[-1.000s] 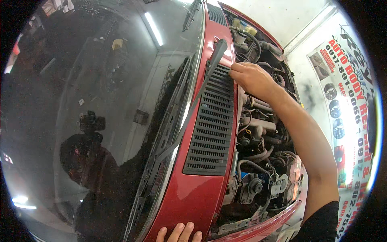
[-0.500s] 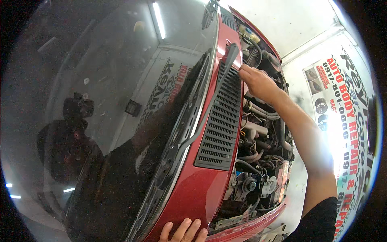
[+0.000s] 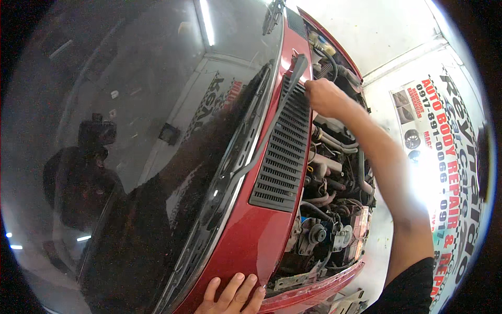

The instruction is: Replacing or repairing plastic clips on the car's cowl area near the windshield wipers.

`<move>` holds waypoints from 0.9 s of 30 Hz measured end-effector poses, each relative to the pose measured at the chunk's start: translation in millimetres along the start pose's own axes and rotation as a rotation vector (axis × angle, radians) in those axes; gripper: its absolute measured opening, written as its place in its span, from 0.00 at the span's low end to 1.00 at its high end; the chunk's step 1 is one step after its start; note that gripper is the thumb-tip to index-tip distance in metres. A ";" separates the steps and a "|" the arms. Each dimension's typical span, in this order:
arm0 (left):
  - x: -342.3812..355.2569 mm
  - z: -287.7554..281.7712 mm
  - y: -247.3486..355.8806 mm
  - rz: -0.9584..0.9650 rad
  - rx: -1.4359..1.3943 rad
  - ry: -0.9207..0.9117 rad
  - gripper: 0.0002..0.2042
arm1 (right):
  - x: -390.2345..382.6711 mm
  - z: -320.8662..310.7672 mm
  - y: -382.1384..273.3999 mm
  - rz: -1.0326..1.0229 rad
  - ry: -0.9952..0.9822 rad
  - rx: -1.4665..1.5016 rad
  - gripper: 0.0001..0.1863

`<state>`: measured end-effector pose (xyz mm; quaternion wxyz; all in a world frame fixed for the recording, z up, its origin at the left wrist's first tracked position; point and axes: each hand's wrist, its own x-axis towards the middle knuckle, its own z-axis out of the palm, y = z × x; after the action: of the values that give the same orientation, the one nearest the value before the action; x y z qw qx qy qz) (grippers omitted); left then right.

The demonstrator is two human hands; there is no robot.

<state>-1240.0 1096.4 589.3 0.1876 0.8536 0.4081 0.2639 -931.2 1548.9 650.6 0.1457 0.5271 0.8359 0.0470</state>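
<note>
Fingers spread, my left hand (image 3: 232, 295) lies flat on the red painted cowl panel (image 3: 246, 235) near the lower edge. My right hand (image 3: 325, 98) reaches over the engine bay, its fingers pinched together at the engine-side edge of the black slatted vent grille (image 3: 280, 162), close to its far end. What those fingertips hold, if anything, is hidden. Just left of them, a black wiper arm (image 3: 277, 115) runs across the panel and grille toward the windshield (image 3: 130, 104).
The open engine bay (image 3: 334, 183) with hoses, pipes and pulleys lies right of the panel. A second wiper (image 3: 273, 18) rests at the far end. A printed banner (image 3: 444, 157) hangs on the white wall at right. My reflection shows in the glass.
The car has shifted slightly left and up in view. My right hand has moved a little toward the grille, and my left hand rests on the panel with more of it showing.
</note>
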 end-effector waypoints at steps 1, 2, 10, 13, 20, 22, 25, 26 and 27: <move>-2.0 -0.9 -0.7 0.000 -0.012 0.012 0.23 | -2.5 -2.0 1.7 -0.050 0.017 0.075 0.12; -4.9 -3.4 -1.6 -0.007 -0.015 0.010 0.23 | -4.9 -4.0 3.1 -0.031 -0.009 0.124 0.14; -5.6 -3.3 -3.3 -0.002 -0.065 0.008 0.24 | 6.0 1.7 3.9 0.059 -0.115 0.026 0.09; -6.4 -3.4 -4.5 -0.006 -0.051 0.006 0.25 | 6.3 -8.5 -3.4 0.101 -0.352 -0.020 0.08; -4.2 -4.0 -1.3 -0.018 -0.027 -0.008 0.24 | -16.7 -12.0 19.3 -0.414 0.046 -0.187 0.06; -3.9 -3.4 -2.9 -0.001 -0.005 -0.013 0.24 | -18.2 -4.1 21.5 -0.425 0.082 -0.221 0.04; -3.4 -2.9 -2.8 0.002 0.001 -0.025 0.24 | -19.8 -6.3 15.7 -0.347 0.060 -0.254 0.04; -3.5 -3.3 -3.2 0.001 -0.002 -0.025 0.24 | -17.9 -4.6 16.3 -0.347 0.058 -0.254 0.04; -3.4 -4.5 -2.0 0.000 0.009 -0.029 0.24 | -15.5 -4.1 15.9 -0.329 0.078 -0.152 0.05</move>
<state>-1245.7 1095.4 590.8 0.1895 0.8582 0.4064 0.2500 -912.4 1542.3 661.2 0.1582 0.3686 0.9099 0.1059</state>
